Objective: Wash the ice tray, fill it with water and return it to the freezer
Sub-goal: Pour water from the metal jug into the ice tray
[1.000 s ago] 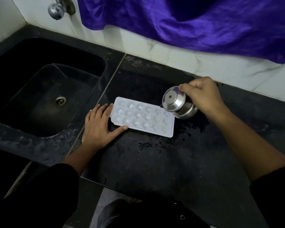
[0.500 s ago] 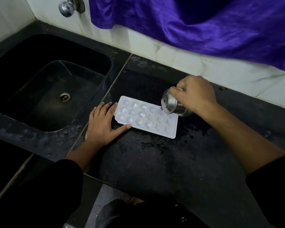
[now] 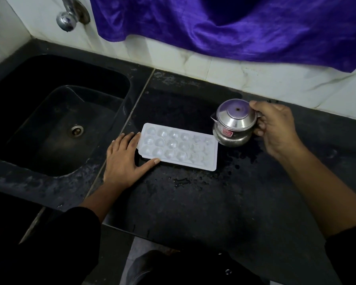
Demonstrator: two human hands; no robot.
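Observation:
A white ice tray (image 3: pixel 179 146) with round cells lies flat on the black counter (image 3: pixel 193 202), just right of the sink. My left hand (image 3: pixel 126 161) rests flat against the tray's left end, fingers spread, thumb along its near edge. My right hand (image 3: pixel 275 128) grips a small lidded steel pot (image 3: pixel 234 122) by its right side. The pot sits nearly upright at the tray's far right corner, its spout pointing left toward the tray. The cells glisten; how much water they hold I cannot tell.
A black sink (image 3: pixel 56 124) with a round drain (image 3: pixel 77 130) lies to the left, below a chrome tap (image 3: pixel 67 19) on the white tiled wall. Purple cloth (image 3: pixel 234 27) hangs over the wall behind. Water drops dot the counter near the tray.
The steel pot was tipped over the tray's right end; now it has swung back upright and moved right, off the tray. My left hand has stayed at the tray's left end.

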